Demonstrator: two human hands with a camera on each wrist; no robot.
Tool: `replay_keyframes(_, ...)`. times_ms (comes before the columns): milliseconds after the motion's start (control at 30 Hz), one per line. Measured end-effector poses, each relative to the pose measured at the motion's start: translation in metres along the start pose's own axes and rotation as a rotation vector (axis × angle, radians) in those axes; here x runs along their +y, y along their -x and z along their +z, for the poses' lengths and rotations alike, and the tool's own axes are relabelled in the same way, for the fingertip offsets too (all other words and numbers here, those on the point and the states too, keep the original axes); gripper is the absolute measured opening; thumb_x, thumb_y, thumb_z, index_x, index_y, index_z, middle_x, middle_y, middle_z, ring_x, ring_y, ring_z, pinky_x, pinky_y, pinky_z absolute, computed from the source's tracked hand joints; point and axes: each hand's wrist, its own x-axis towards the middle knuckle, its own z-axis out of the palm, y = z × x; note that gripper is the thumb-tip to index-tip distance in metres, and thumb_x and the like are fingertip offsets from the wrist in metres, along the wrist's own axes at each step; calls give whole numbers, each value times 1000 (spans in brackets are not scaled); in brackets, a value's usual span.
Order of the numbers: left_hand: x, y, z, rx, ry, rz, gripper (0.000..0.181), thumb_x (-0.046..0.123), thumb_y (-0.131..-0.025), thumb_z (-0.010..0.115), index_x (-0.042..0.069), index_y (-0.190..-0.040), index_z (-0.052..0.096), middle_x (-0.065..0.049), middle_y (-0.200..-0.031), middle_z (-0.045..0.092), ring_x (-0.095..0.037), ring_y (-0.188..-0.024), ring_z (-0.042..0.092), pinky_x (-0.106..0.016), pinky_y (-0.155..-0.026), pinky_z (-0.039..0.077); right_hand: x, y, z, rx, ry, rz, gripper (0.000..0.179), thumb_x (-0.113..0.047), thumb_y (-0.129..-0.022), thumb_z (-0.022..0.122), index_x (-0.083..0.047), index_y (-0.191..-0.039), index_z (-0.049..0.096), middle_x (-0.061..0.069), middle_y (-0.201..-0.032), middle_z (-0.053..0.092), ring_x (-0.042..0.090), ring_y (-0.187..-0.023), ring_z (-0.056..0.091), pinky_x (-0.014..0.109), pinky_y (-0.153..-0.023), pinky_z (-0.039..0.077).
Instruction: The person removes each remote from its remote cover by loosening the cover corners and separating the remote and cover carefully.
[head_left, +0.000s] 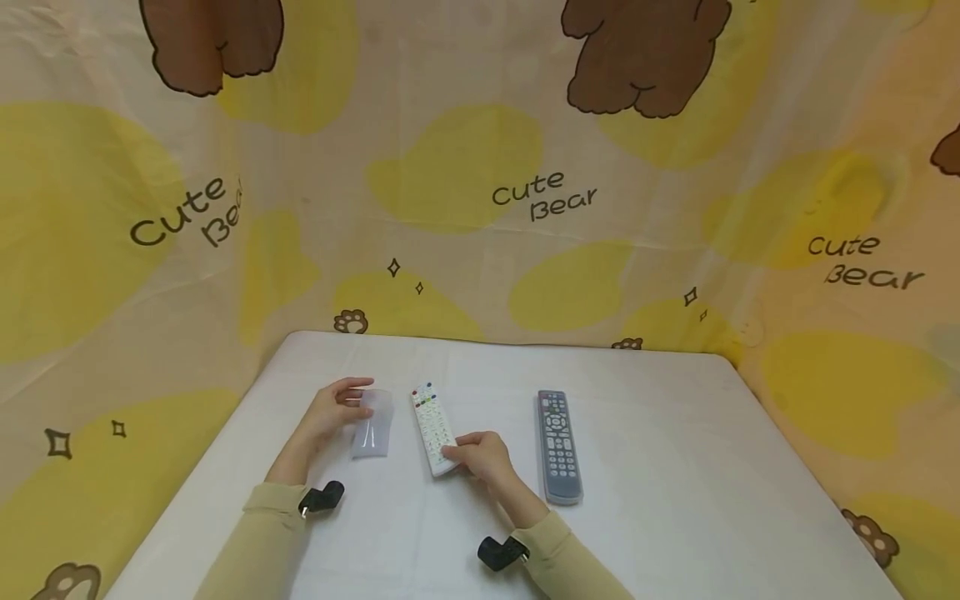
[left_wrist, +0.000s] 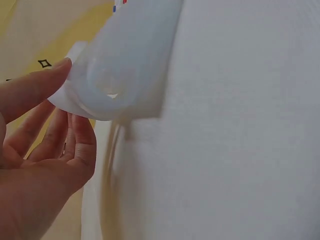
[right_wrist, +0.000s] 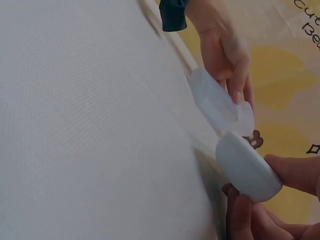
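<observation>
My left hand [head_left: 328,417] pinches a translucent, pale bluish sleeve [head_left: 372,435], soft-looking and shaped like a remote control cover. In the left wrist view, the thumb lies on the rounded end of the sleeve [left_wrist: 125,65], with the other fingers curled below. To its right, my right hand [head_left: 487,460] grips the lower end of a white remote control [head_left: 433,432] with small coloured buttons at its far end. Seen from the right wrist, the thumb and fingers hold opposite sides of the white remote [right_wrist: 245,167], close beside the sleeve.
A grey remote control [head_left: 557,446], in what looks like a clear cover, lies on the white table [head_left: 675,500] right of the right hand. Behind the table hangs a cloth [head_left: 450,275] printed with bears and yellow patches. Both wrists carry small black cameras.
</observation>
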Motion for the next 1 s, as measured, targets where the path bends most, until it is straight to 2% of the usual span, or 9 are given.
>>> replay_keyframes(233, -5, 2, 4, 63, -13, -18, 58, 6, -77, 76, 3, -130, 53, -23, -122, 57, -21, -103, 59, -20, -80, 50, 1, 2, 2, 7, 69, -29, 34, -24, -77, 78, 3, -95, 66, 8, -86, 65, 13, -72, 59, 25, -62, 50)
replay_keyframes(400, -3, 5, 7, 103, 8, -43, 53, 7, -76, 77, -2, -123, 56, -23, -116, 61, -12, -92, 62, -18, -77, 49, 0, 1, 5, 19, 103, -36, 34, -25, -75, 79, 0, -92, 65, 6, -81, 63, 12, -66, 58, 23, -57, 48)
replay_keyframes(533, -3, 6, 9, 132, 11, -64, 48, 9, -76, 78, -3, -118, 58, -16, -109, 65, -7, -86, 61, -17, -74, 49, -1, 1, 7, 23, 124, -48, 34, -26, -70, 83, -2, -88, 66, 4, -73, 64, 11, -60, 58, 22, -54, 47)
replay_keyframes(633, -5, 6, 9, 142, 0, -82, 45, 12, -77, 78, -3, -115, 59, -11, -104, 66, -7, -85, 60, -18, -74, 48, -2, 1, 9, 19, 135, -61, 34, -27, -68, 84, -3, -86, 67, 2, -67, 64, 10, -56, 58, 22, -53, 48)
replay_keyframes(733, -5, 6, 9, 144, 3, -92, 45, 13, -76, 79, -3, -114, 59, -10, -102, 66, -8, -85, 60, -19, -74, 48, -2, 1, 8, 14, 137, -88, 34, -29, -67, 85, -5, -84, 68, 0, -63, 65, 9, -53, 58, 22, -52, 48)
replay_keyframes(1000, -6, 3, 11, 145, 37, -111, 44, 8, -76, 77, -5, -114, 59, -8, -98, 67, -7, -80, 62, -21, -72, 51, -1, -3, 12, 4, 143, -115, 37, -31, -65, 87, -6, -87, 70, 0, -65, 65, 8, -51, 58, 21, -51, 49)
